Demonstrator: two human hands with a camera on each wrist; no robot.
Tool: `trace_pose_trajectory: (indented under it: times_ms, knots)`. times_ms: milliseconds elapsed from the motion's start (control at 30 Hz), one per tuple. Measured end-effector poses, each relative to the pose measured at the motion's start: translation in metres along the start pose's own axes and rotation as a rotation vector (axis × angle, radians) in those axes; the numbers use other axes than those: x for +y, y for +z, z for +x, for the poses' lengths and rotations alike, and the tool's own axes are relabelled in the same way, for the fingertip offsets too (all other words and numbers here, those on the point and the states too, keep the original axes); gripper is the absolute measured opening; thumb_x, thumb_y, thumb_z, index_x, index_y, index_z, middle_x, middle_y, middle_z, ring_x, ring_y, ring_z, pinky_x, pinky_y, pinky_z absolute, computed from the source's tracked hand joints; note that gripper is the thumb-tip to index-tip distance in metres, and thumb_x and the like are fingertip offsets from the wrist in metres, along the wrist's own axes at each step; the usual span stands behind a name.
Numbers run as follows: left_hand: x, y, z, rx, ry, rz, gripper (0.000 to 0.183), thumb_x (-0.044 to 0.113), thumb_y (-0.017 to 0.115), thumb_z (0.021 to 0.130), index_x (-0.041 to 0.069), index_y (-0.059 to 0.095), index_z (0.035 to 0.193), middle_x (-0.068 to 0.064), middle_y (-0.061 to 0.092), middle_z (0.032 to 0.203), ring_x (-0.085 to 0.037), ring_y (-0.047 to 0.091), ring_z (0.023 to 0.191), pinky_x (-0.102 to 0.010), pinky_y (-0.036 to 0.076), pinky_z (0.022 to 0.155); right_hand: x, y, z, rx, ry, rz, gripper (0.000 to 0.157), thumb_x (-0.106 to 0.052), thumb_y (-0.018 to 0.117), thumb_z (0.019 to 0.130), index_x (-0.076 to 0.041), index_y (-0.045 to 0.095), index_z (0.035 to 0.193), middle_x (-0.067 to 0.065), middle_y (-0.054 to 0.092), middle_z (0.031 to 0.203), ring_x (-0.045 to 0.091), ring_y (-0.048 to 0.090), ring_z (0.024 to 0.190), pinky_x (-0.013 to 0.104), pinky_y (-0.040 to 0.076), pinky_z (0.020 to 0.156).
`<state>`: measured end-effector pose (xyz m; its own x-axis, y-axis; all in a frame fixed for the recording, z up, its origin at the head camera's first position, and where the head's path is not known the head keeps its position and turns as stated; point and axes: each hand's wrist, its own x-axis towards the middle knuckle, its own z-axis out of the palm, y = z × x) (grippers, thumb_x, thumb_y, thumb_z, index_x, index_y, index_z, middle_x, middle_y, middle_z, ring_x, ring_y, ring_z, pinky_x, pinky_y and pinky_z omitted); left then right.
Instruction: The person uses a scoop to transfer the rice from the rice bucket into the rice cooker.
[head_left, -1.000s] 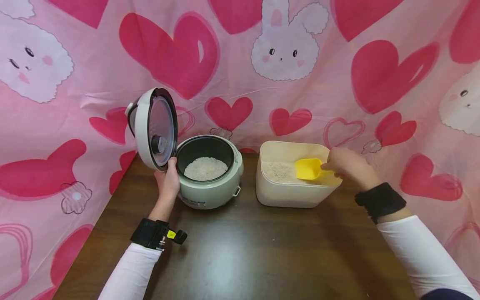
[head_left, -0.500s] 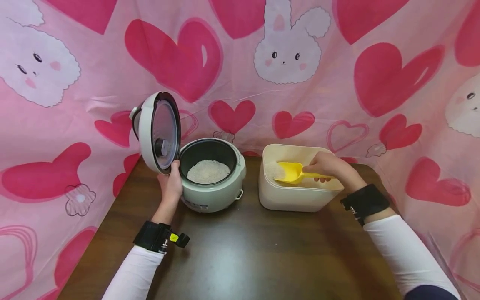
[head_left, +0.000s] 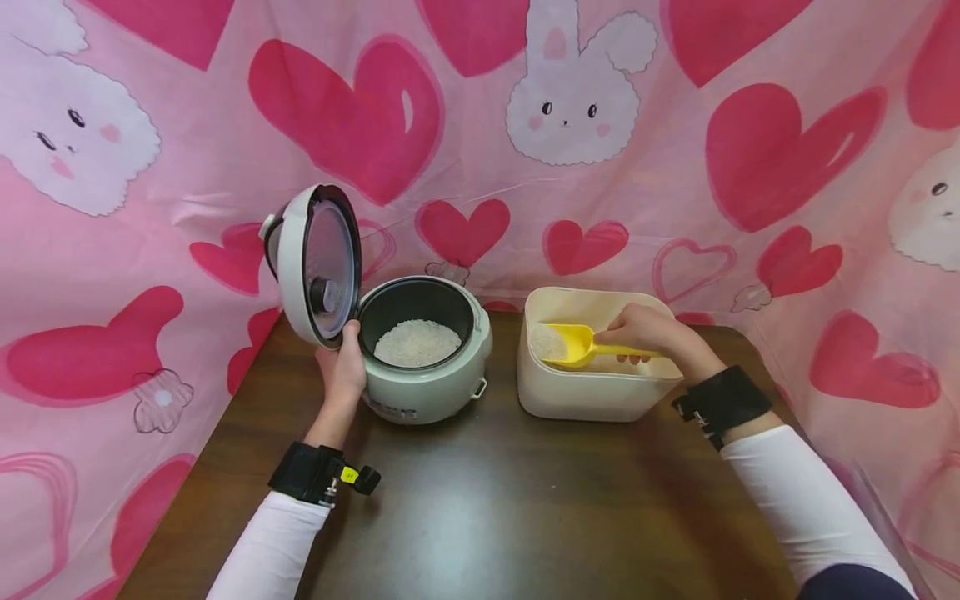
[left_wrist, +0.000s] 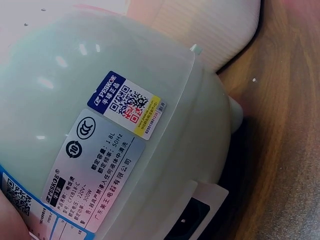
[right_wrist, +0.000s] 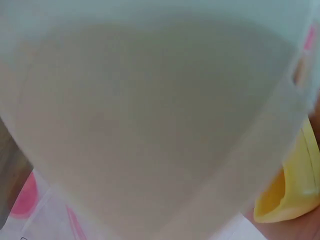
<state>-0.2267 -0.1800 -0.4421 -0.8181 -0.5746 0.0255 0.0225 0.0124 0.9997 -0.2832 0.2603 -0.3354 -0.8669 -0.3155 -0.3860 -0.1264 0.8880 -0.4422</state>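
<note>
A pale green rice cooker (head_left: 423,396) stands on the table with its lid (head_left: 288,267) raised on the left. White rice (head_left: 417,342) lies in its dark inner pot (head_left: 412,292). My left hand (head_left: 341,371) holds the base of the lid near the hinge, thumb in front, fingers mostly hidden behind. The left wrist view has the cooker's labelled side (left_wrist: 135,105). In the cream bin (head_left: 600,396) to the right, my right hand (head_left: 637,327) grips the handle of a yellow scoop (head_left: 577,343). Rice (head_left: 549,342) shows at the scoop's mouth, pointing left.
Behind both containers hangs a pink curtain (head_left: 465,125) with hearts and rabbits. The brown wooden table (head_left: 487,517) extends in front of them. A power socket (left_wrist: 192,217) sits low on the cooker's side. The bin's pale wall blocks most of the right wrist view.
My right hand has moved left inside the bin with the scoop, which has turned so its mouth points left into the rice. My left hand and the raised lid keep their place.
</note>
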Motion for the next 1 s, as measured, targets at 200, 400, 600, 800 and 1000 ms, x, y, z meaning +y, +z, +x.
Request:
trace_pose_trajectory:
  times_ms: [200, 400, 600, 800, 1000]
  knots:
    - [-0.001, 0.001, -0.002, 0.001, -0.011, 0.007, 0.05, 0.037, 0.056, 0.099, -0.003, 0.062, 0.128, -0.017, 0.064, 0.129, -0.025, 0.055, 0.118, -0.036, 0.037, 0.111, 0.004, -0.007, -0.011, -0.036, -0.005, 0.083, 0.046, -0.043, 0.065, 0.101, -0.004, 0.076, 0.079, 0.006, 0.062, 0.066, 0.024, 0.055, 0.057, 0.031, 0.05, 0.058]
    - [-0.001, 0.0, -0.001, 0.0, -0.009, 0.009, 0.05, 0.037, 0.056, 0.098, -0.003, 0.062, 0.128, -0.018, 0.063, 0.13, -0.025, 0.054, 0.119, -0.036, 0.036, 0.111, 0.013, -0.014, -0.021, -0.085, -0.016, 0.194, 0.05, -0.042, 0.057, 0.106, -0.001, 0.072, 0.083, 0.006, 0.061, 0.068, 0.022, 0.052, 0.056, 0.029, 0.046, 0.053]
    - [-0.001, 0.0, 0.001, 0.007, 0.003, 0.009, 0.051, 0.037, 0.057, 0.097, -0.004, 0.062, 0.126, -0.019, 0.063, 0.129, -0.026, 0.054, 0.118, -0.036, 0.036, 0.11, 0.025, -0.027, -0.035, -0.065, 0.029, 0.258, 0.051, -0.045, 0.053, 0.107, -0.002, 0.071, 0.085, 0.006, 0.062, 0.069, 0.021, 0.055, 0.059, 0.027, 0.045, 0.055]
    - [-0.001, 0.0, -0.001, -0.006, 0.001, 0.006, 0.051, 0.038, 0.055, 0.099, -0.004, 0.06, 0.128, -0.018, 0.062, 0.131, -0.026, 0.053, 0.119, -0.037, 0.035, 0.111, 0.043, -0.035, -0.047, -0.011, 0.005, 0.311, 0.052, -0.044, 0.051, 0.108, 0.001, 0.069, 0.09, 0.008, 0.064, 0.072, 0.024, 0.058, 0.059, 0.03, 0.05, 0.055]
    - [-0.001, -0.001, 0.0, -0.015, 0.004, -0.006, 0.052, 0.039, 0.055, 0.1, -0.003, 0.059, 0.13, -0.017, 0.062, 0.132, -0.026, 0.053, 0.12, -0.038, 0.035, 0.112, 0.051, -0.036, -0.054, 0.031, -0.032, 0.381, 0.053, -0.04, 0.049, 0.11, 0.002, 0.071, 0.087, 0.009, 0.065, 0.071, 0.019, 0.057, 0.054, 0.029, 0.051, 0.052]
